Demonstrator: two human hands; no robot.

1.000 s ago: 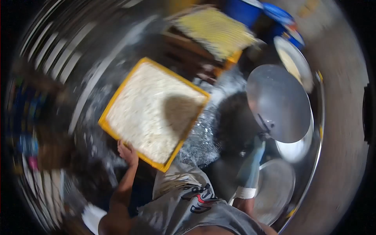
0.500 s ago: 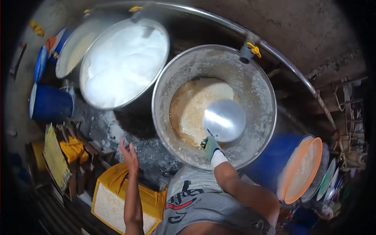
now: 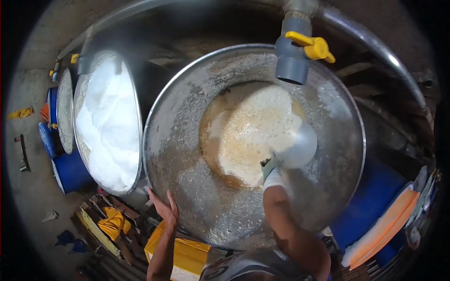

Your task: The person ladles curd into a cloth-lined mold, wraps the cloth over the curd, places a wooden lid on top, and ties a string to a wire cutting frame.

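A large metal vat [image 3: 180,182] fills the middle, with a pale, lumpy mass [image 3: 248,133] and yellowish liquid at its bottom. My right hand [image 3: 269,169], in a green glove with a white wrist band, reaches deep into it. That hand grips a round metal scoop [image 3: 297,146], whose bowl lies over the right side of the mass. My bare left hand [image 3: 165,208] is at the vat's lower-left rim, fingers apart, holding nothing. Whether it touches the rim is unclear.
A grey pipe with a yellow-handled valve [image 3: 293,51] overhangs the vat's back rim. Left stands a vat of white foam [image 3: 105,126]. A blue barrel [image 3: 368,201] with an orange-rimmed basket [image 3: 386,229] is right. A yellow-covered crate [image 3: 192,255] sits by my left arm.
The view has moved closer over the vat. My right hand has gone deeper with the scoop, down to the mass. My left hand has come to the vat's rim, after letting go of the crate earlier.
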